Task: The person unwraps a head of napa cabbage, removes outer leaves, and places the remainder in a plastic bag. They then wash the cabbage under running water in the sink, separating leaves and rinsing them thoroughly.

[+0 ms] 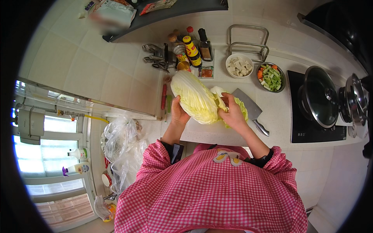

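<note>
A large napa cabbage (193, 97) is tilted above the counter. My left hand (178, 112) grips its left side, with the thumb up along the pale leaves. At the cabbage's right end, my right hand (231, 112) pinches a yellow-green leaf (220, 102) between thumb and fingers. Partly hidden behind that hand lies another cabbage leaf (242, 107) with a frilly edge. A cleaver (247, 103) rests flat just right of it, its metal handle pointing toward me. Under all this is a pale cutting board (201, 129).
Behind stand a white bowl of tofu cubes (239, 66), a metal bowl of chopped vegetables (271, 77), and sauce bottles (192, 51). A knife and scissors rack (158, 56) is at back left. On the right, a lidded pan (320, 96) sits on an induction cooktop (303, 134). Plastic bags (125, 154) lie left.
</note>
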Tool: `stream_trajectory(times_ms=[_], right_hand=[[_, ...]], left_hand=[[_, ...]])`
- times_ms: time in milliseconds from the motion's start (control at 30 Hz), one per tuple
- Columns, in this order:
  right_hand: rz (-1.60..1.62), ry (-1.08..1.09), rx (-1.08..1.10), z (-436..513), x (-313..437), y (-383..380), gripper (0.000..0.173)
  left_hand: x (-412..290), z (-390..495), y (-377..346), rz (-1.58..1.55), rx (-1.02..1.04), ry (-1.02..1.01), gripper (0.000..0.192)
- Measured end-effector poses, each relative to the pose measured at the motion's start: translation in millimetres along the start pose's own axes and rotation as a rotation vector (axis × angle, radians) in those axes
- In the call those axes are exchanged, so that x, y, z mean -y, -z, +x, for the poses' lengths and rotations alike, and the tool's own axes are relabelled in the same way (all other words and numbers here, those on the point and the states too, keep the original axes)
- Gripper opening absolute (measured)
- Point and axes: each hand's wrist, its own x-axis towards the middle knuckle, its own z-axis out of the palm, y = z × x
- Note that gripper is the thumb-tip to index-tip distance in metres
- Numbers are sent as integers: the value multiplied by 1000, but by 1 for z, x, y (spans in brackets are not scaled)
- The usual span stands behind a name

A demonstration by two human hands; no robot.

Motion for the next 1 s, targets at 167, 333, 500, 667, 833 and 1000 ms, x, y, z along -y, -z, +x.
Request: stream_trajectory(times_ms=[167,333,500,667,833,1000], right_hand=[[530,-138,28,6,-1,-4,52],[458,42,58,0,3,1,42],[187,120,-34,-3,4,-3,42],[-41,279,-151,-10,0,-18,38],[-154,248,-204,-11,0,-6,37],[-209,183,-314,-1,14,17,37]], left_hand=[[2,1,0,-6,71,18,64],[-11,1,-16,225,97,53,67],[-18,1,-24,262,165,114,68],[3,11,-10,319,-128,179,61],[11,11,2,262,-85,181,50],[9,2,15,130,-49,261,53]])
